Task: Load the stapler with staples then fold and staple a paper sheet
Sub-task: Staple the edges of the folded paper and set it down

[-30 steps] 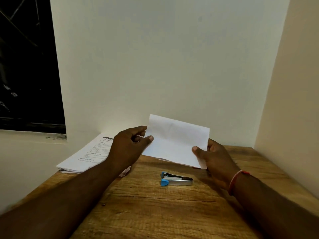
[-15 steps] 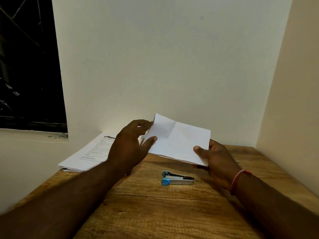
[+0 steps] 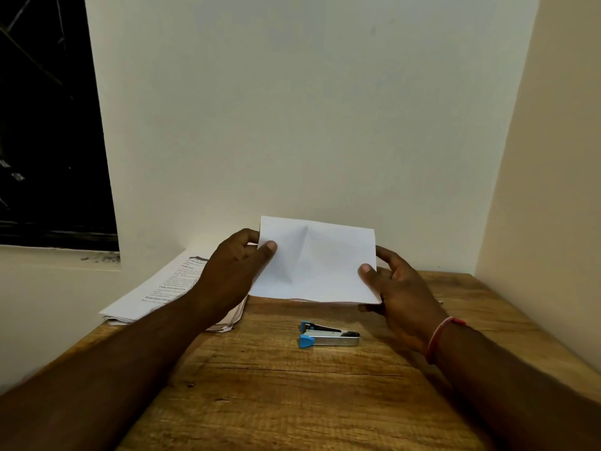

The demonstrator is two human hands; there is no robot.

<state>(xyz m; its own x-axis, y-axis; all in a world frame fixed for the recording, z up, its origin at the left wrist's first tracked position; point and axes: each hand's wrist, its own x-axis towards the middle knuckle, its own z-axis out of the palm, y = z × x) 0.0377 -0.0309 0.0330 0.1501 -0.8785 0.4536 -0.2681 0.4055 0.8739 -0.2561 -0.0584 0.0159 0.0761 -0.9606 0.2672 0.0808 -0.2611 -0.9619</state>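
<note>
left hand [image 3: 232, 271] pinches folded white paper sheet [image 3: 313, 262] | right hand [image 3: 401, 294] grips it | blue-and-silver metal stapler [image 3: 328, 335] near, on wooden table [image 3: 292, 402]

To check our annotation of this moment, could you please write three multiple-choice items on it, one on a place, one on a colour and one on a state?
1. Where does the stapler lie?
A. on the wooden table, nearer the camera than the paper sheet
B. on top of the sheet
C. on the floor

2. What colour are the stapler's plastic ends?
A. red
B. blue
C. green

3. How is the paper sheet held?
A. by the left hand and the right hand, one at each side edge
B. by one hand alone
C. lying untouched on the table

Answers:
1 A: it rests on the wood in front of the sheet.
2 B: both ends show blue.
3 A: a thumb pinches each side edge.
</note>
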